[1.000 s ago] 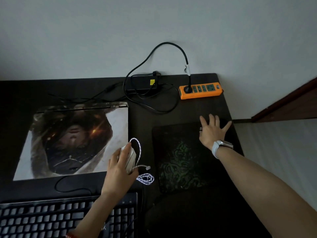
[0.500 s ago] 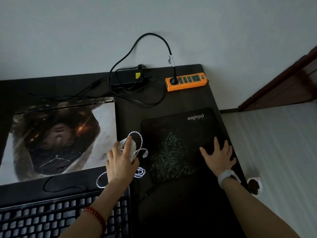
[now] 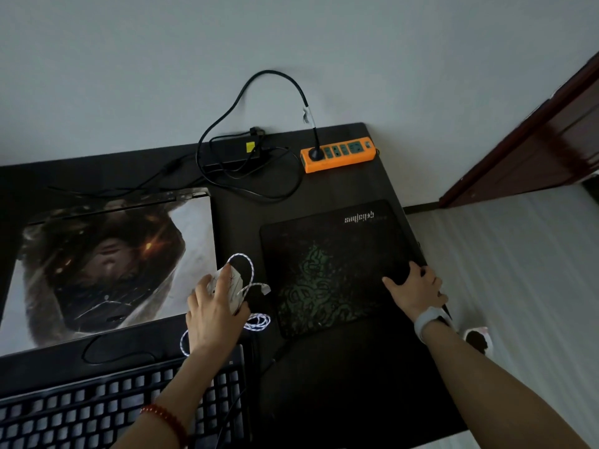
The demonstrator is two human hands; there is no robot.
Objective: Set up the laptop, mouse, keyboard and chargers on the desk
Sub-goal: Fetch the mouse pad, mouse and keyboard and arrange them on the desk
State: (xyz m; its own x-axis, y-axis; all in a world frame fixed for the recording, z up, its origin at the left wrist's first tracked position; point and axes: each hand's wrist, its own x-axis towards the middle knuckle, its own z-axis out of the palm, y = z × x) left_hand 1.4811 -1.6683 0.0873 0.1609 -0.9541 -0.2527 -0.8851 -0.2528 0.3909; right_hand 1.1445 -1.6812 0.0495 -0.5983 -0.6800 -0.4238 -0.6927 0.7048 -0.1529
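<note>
A closed laptop (image 3: 107,270) with a picture on its lid lies on the dark desk (image 3: 353,186) at the left. My left hand (image 3: 212,314) covers a white mouse (image 3: 231,281) beside the laptop's right edge, its white braided cable (image 3: 256,319) looped around it. My right hand (image 3: 413,291) presses flat on the right edge of a black mouse pad (image 3: 327,270) with a green pattern. A black keyboard (image 3: 97,406) sits at the front left. A black power brick (image 3: 233,152) with its cords lies at the back, plugged into an orange power strip (image 3: 346,157).
The desk stands against a pale wall. Its right edge drops to a light floor, where a small white cup-like object (image 3: 476,340) sits near my right wrist. A dark wooden door frame (image 3: 531,144) runs at the far right. A thin black cable (image 3: 107,351) loops before the laptop.
My right hand slid back from the pad's far corner to its right edge. The view shifted, so everything sits further left. My left hand stays on the mouse, and more white cable shows.
</note>
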